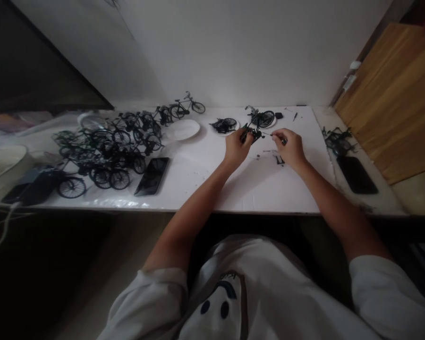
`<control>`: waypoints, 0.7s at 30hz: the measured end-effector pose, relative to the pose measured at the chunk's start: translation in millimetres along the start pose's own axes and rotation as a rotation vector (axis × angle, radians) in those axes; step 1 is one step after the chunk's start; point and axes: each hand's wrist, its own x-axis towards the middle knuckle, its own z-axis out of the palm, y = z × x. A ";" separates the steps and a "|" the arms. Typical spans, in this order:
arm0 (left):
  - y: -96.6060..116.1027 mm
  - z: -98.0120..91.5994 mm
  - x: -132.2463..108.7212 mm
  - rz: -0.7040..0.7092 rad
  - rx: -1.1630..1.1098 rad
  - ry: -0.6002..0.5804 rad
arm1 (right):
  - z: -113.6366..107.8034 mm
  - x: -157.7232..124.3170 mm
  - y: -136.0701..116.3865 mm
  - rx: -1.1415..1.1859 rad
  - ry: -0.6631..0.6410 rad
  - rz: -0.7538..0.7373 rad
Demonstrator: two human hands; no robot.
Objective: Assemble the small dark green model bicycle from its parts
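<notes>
My left hand [236, 148] is closed around a small black model bicycle frame [257, 136], held just above the white board. To its right my right hand [289, 146] pinches a thin tool [284, 140], its slim shaft pointing left at the frame; what kind of tool it is I cannot make out. Behind the hands lie model bicycle wheels [265, 119] on a small white dish, with another dish of dark wheels [226, 124] to the left. Small loose parts [279, 160] are scattered on the board below my right hand.
Many black model bicycles [116, 137] crowd the left of the table. A white plate [183, 130] and a phone [152, 176] stand between them and my left arm. On the right are dark frame parts [339, 140], another dark phone-like slab [357, 174] and a wooden panel [393, 104].
</notes>
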 end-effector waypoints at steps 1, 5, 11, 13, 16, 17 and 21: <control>0.8 -0.1 -0.2 0.006 0.010 0.003 | -1.0 -0.1 -4.6 0.013 0.058 -0.019; 2.4 1.1 -1.5 0.032 0.038 -0.006 | -5.6 -2.6 -21.3 0.074 0.136 -0.073; 3.7 4.0 -5.1 0.098 0.075 -0.060 | -4.7 -8.0 -31.8 0.108 0.118 -0.192; 3.9 4.4 -5.8 0.113 0.084 -0.067 | -4.5 -8.8 -32.6 0.100 0.123 -0.217; 4.0 4.8 -5.7 0.135 0.084 -0.060 | -6.0 -8.8 -33.6 0.076 0.142 -0.239; 4.1 4.9 -5.6 0.135 0.082 -0.061 | -6.6 -8.6 -34.0 0.068 0.144 -0.242; 5.8 4.5 -5.2 0.119 0.079 -0.072 | -8.0 -8.2 -35.6 0.042 0.127 -0.236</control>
